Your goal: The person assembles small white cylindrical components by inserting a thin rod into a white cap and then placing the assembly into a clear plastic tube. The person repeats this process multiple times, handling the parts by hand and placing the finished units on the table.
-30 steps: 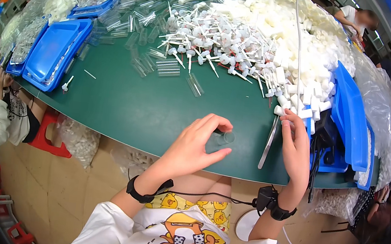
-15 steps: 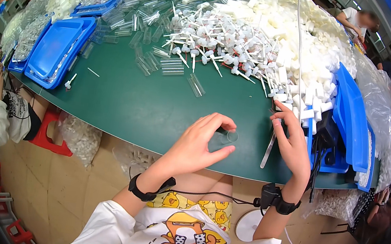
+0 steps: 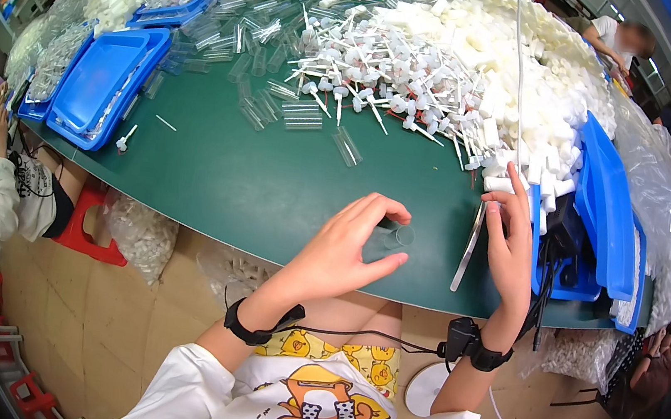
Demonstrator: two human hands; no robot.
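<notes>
The left hand (image 3: 343, 248) holds a small clear tube (image 3: 396, 234) between thumb and fingers, just above the green table (image 3: 246, 186) near its front edge. The fingers are curved and partly closed around the tube; the grip looks light.

The right hand (image 3: 508, 252) stands upright at the right end of the table, palm turned inward, fingers extended and loosely spread. The fingertips reach the near edge of the heap of white caps (image 3: 524, 107). Whether a cap is already pinched between the fingertips cannot be told. A thin flat metal strip (image 3: 466, 251) lies on the table just left of this hand.

Hazards, as judged from this position:

- The tube is smooth, transparent and held by its end only. A slack pinch may let it drop and roll off the near edge to the floor (a clear tube is hard to find there).
- The cap heap is loose and banked against the blue tray (image 3: 604, 209). A careless reach may dislodge several caps toward the table edge.
- White pump stems (image 3: 368, 79) and loose clear tubes (image 3: 305, 114) lie farther back. A sweeping forearm could scatter them.
- The wrist cable (image 3: 353, 336) runs between both wristbands and may snag on the table edge.
</notes>
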